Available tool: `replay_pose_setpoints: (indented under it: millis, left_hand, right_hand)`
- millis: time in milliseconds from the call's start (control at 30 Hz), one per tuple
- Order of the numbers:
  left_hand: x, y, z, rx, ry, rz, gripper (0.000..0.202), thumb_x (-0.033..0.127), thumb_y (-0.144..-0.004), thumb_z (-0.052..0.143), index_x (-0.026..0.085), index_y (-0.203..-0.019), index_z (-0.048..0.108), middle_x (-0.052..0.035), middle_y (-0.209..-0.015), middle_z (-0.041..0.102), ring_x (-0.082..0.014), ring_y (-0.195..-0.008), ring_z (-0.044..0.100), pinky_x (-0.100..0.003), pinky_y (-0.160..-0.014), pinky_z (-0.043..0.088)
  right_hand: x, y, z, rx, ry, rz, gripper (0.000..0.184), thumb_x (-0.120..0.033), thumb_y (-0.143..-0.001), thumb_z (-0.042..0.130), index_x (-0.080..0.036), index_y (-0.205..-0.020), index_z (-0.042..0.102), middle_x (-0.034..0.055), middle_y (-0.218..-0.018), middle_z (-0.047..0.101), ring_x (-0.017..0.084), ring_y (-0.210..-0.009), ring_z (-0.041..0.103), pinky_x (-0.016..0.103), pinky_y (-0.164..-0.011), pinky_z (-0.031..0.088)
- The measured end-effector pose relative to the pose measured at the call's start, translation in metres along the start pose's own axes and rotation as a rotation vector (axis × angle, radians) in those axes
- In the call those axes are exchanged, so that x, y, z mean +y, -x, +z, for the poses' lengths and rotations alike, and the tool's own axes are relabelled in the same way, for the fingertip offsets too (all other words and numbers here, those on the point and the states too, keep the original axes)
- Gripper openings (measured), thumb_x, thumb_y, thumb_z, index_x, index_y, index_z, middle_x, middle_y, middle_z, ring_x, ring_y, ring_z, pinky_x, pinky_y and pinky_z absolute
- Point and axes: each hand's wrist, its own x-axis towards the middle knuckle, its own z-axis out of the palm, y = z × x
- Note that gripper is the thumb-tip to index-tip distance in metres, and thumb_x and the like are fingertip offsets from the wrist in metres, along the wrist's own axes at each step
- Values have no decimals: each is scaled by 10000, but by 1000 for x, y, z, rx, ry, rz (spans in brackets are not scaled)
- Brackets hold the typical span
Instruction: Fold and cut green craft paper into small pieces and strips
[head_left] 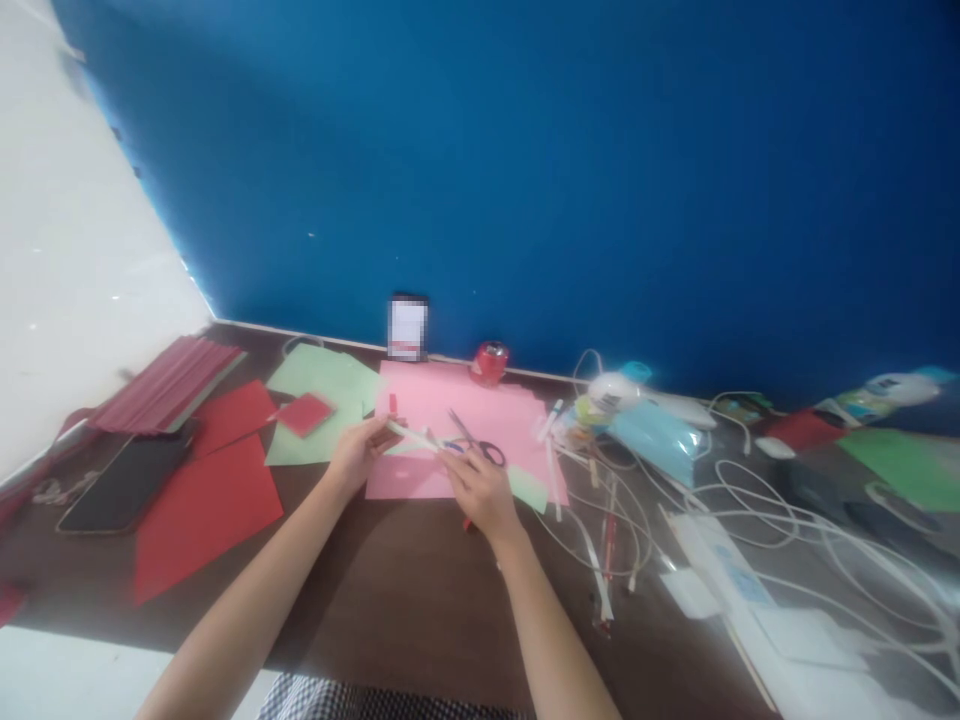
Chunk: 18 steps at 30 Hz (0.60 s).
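A thin pale strip [412, 434], apparently paper, stretches between my two hands above pink paper sheets [442, 388]. My left hand [361, 452] pinches its left end between thumb and fingers. At the other end, the fingers of my right hand [478, 488] are closed on the strip. Just beyond the right hand lies a pair of scissors [463, 428] with dark handles, blades pointing away. A small red piece [392, 402] sits on the pink paper near my left fingertips. Light green paper [528, 488] shows beside my right hand.
Green sheets [315, 370], red sheets [225, 500], a dark phone [129, 483] and a maroon stack [171, 385] lie left. A phone [407, 330] leans on the blue wall near a red round object [489, 363]. Tangled cables [750, 520] and a blue packet [660, 440] crowd the right.
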Motion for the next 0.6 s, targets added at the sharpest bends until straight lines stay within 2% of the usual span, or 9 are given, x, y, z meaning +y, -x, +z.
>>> replay_pose_setpoints:
  millis: [100, 233, 367, 600]
  left_hand:
    - [0, 1, 1, -6, -13, 10, 212, 279, -694, 647, 115, -828, 664, -95, -862, 695, -222, -901, 624, -364, -867, 443]
    - [-1, 2, 0, -22, -47, 42, 236, 301, -710, 635, 110, -843, 674, -108, -901, 686, -225, -925, 614, -366, -876, 445]
    - [-3, 3, 1, -49, -121, 88, 280, 338, -704, 638, 98, -840, 684, -121, -941, 674, -227, -920, 612, -375, -880, 453]
    - [-14, 2, 3, 40, -239, 144, 381, 398, -683, 640, 101, -920, 671, -110, -936, 675, -225, -889, 621, -396, -864, 478]
  right_hand:
    - [0, -1, -2, 3, 10, 2, 255, -150, -817, 491, -209, -1026, 625, 37, -703, 608, 115, -683, 581, 226, -669, 468]
    - [-1, -1, -2, -4, -1, -4, 267, -143, -809, 495, -207, -1039, 617, 26, -673, 596, 107, -655, 575, 209, -620, 461]
    - [-3, 0, -1, 59, -26, 43, 260, -150, -805, 499, -194, -1033, 616, 29, -676, 601, 103, -622, 563, 210, -600, 461]
    - [-10, -2, -1, 120, -27, 69, 257, -165, -804, 493, -175, -1033, 606, 45, -709, 631, 123, -629, 573, 238, -619, 469]
